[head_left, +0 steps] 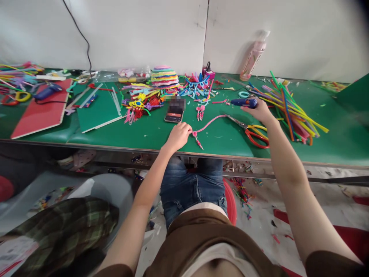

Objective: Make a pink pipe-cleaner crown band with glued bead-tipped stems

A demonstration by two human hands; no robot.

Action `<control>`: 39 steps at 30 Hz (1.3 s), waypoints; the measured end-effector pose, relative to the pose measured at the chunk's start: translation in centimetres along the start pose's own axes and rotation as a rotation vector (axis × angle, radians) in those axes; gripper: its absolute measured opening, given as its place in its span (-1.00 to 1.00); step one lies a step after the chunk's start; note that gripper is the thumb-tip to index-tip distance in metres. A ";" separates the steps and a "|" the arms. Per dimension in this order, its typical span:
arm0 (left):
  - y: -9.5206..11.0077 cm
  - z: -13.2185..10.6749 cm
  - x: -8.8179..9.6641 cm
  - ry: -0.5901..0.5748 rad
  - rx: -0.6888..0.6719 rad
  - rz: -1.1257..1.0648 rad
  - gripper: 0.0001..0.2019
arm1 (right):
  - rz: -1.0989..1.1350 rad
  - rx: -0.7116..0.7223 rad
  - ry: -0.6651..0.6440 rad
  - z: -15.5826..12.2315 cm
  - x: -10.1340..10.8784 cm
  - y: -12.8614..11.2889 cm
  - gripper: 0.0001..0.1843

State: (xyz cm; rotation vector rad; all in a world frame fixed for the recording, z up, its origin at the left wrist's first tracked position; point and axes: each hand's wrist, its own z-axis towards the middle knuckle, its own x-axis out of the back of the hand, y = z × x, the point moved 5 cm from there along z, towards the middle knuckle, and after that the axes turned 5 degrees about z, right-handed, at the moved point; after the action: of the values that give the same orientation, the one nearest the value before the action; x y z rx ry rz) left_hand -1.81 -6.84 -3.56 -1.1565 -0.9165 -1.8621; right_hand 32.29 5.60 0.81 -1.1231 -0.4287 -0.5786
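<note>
My left hand [180,135] pinches the end of a pink pipe cleaner [208,124] near the table's front edge. A small coil sits in the pipe cleaner beside my fingertips, and a short beaded strand [198,143] hangs from it toward me. The far end runs right to the tips of the scissors [255,134], which have red and yellow handles. My right hand [258,109] is wrapped around a blue glue gun [243,102], its nozzle pointing left. A small pink beaded tassel piece [200,112] lies behind the pipe cleaner. Just beyond my left hand is a phone [174,109].
Loose pipe cleaners [291,107] spread at the right, near a pink bottle [255,55] by the wall. A striped dome-shaped piece [164,78] and coloured craft pieces [141,100] stand at the back. A red board [43,109] bears another blue glue gun [47,91].
</note>
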 end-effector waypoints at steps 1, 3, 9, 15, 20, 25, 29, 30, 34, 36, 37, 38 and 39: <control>-0.1 0.0 -0.1 0.005 0.005 -0.016 -0.86 | -0.011 0.018 -0.032 -0.6 0.0 -0.9 -0.51; -0.2 0.0 -0.3 0.007 0.008 -0.053 -0.86 | -0.022 0.061 -0.085 -2.5 -0.1 -3.0 -0.49; -0.2 -0.1 -0.5 -0.007 0.001 -0.131 -0.84 | -0.140 0.378 -0.326 -10.5 -3.6 -9.3 -0.76; -0.1 -0.2 -0.3 -0.008 -0.008 -0.150 -0.86 | -0.327 0.572 -0.367 -13.7 -7.1 -10.9 -0.82; -0.2 -0.1 -0.4 -0.021 0.006 -0.159 -0.87 | -0.454 0.603 -0.381 -13.9 -8.2 -11.3 -0.80; -0.2 -0.1 -0.4 -0.021 0.007 -0.158 -0.88 | -0.552 0.601 -0.292 -13.8 -8.3 -11.9 -0.81; -0.2 -0.1 -0.4 -0.026 0.006 -0.162 -0.87 | -0.576 0.631 -0.269 -13.8 -8.3 -12.0 -0.81; -0.2 -0.1 -0.4 -0.027 0.007 -0.164 -0.87 | -0.577 0.643 -0.269 -13.9 -8.3 -12.1 -0.81; -0.2 -0.1 -0.4 -0.024 0.007 -0.173 -0.87 | -0.574 0.644 -0.279 -13.9 -8.4 -12.2 -0.79; -0.2 -0.1 -0.3 -0.023 0.006 -0.175 -0.87 | -0.569 0.633 -0.288 -13.8 -8.5 -12.3 -0.79; -0.2 -0.1 -0.3 -0.025 0.005 -0.177 -0.87 | -0.570 0.630 -0.289 -13.8 -8.6 -12.3 -0.79; -0.2 -0.1 -0.3 -0.027 0.006 -0.178 -0.88 | -0.572 0.628 -0.289 -13.8 -8.7 -12.4 -0.79; -0.2 -0.1 -0.3 -0.029 0.008 -0.179 -0.88 | -0.576 0.628 -0.289 -13.8 -8.7 -12.4 -0.78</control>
State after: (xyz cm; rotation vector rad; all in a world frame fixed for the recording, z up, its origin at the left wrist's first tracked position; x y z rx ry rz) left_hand -1.92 -6.75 -3.93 -1.1309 -1.0737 -1.9858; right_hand 18.14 -9.18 -0.72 -0.4627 -1.1205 -0.7119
